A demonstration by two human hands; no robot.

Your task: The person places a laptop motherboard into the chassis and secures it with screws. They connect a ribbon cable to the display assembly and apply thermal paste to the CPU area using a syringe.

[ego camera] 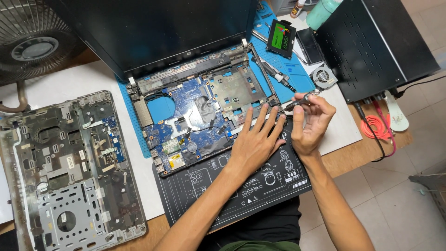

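Head view | left hand [254, 145] flat, fingers spread, steadying opened black laptop base with blue motherboard [204, 116] on the mat | right hand [310, 122] gripping slim metal screwdriver [297, 102] at front-right corner | likely unscrewing; next needs tip seated squarely

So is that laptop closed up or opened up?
Opened up. The laptop base has its blue motherboard exposed, and the removed grey cover lies apart beside it on the table.
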